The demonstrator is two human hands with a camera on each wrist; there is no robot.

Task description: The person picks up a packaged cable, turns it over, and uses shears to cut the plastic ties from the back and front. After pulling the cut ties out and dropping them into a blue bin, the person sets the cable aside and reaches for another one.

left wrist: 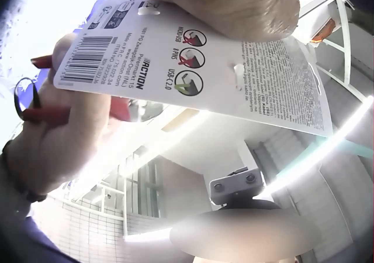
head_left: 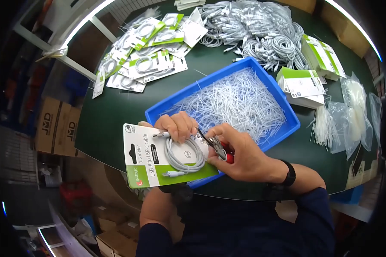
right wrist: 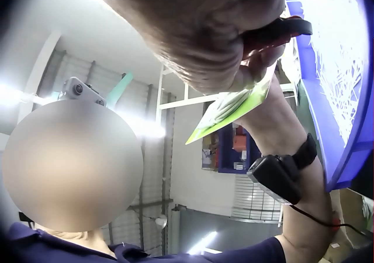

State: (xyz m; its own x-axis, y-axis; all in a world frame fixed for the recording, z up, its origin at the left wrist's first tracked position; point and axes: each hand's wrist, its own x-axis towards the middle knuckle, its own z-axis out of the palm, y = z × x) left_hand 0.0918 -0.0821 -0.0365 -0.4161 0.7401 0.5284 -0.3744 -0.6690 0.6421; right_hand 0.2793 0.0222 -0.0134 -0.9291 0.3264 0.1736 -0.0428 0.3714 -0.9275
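My left hand (head_left: 178, 126) grips the upper edge of a white and green cable card (head_left: 140, 165), its fingers over the front. A coiled pale grey USB cable (head_left: 169, 154) lies against the card's printed face. In my right hand (head_left: 246, 154) is a pair of small cutting pliers (head_left: 219, 148) with red handles. Their metal head sits at the card's right edge, close to the left fingertips. The left wrist view shows the card's back (left wrist: 146, 52) with a barcode, and the red plier handle (left wrist: 49, 115) behind it.
Behind the hands stands a blue tray (head_left: 292, 122) full of cut white plastic strips. Packed cable cards (head_left: 152, 64) are heaped at back left, bagged grey cables (head_left: 248, 21) at the back. Card stacks (head_left: 302, 85), white ties (head_left: 323, 126) and plastic bags (head_left: 356, 109) lie right.
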